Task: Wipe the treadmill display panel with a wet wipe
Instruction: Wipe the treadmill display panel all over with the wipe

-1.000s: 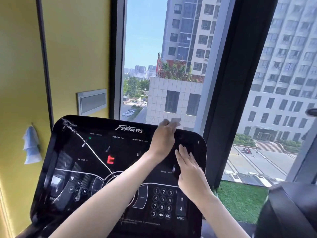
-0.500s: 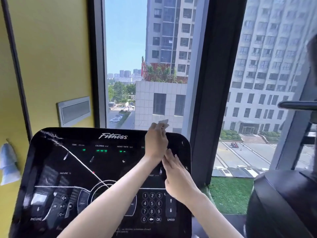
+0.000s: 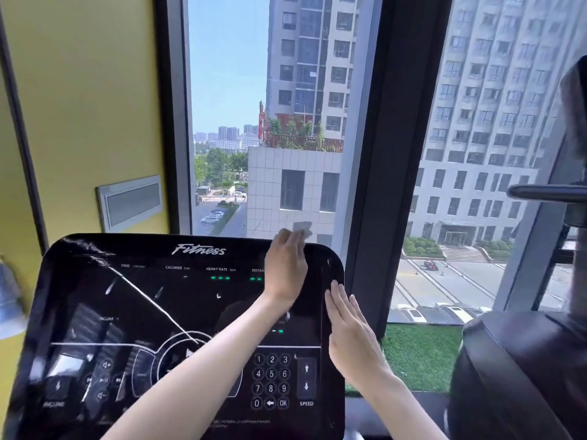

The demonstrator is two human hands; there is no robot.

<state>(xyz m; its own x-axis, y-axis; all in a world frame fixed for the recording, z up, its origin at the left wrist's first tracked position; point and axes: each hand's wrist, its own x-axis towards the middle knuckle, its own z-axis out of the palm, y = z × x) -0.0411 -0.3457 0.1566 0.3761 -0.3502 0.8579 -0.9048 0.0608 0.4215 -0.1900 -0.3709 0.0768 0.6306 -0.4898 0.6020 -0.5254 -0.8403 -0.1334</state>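
Left hand (image 3: 286, 268) is at the top right corner of the display panel (image 3: 158, 312), fingers curled and pinching the wipe (image 3: 302, 229). The wipe's white corner sticks up past the panel's upper edge, in front of the window (image 3: 228, 90). How much of the wipe lies flat on the glass cannot be told, because the hand covers it. Right hand (image 3: 349, 328) holds nothing. Its fingers are straight and together, lying along the panel's right margin, though actual contact is unclear. Green lights (image 3: 220, 277) are lit, so the console appears powered. Judgement: wiping is under way at the corner, with most of the surface left to do. Risks: (1) a downward stroke crosses the keypad (image 3: 271, 381) and the speed arrows (image 3: 306, 377), and pressure there on a live console could register a key and start or speed up the belt. (2) The wipe is held right at the rim, so a loose pinch could drop it behind the panel. (3) Too much moisture could seep into the button seams. (4) A bunched wipe has little contact area and would leave streaks on the glossy black surface.
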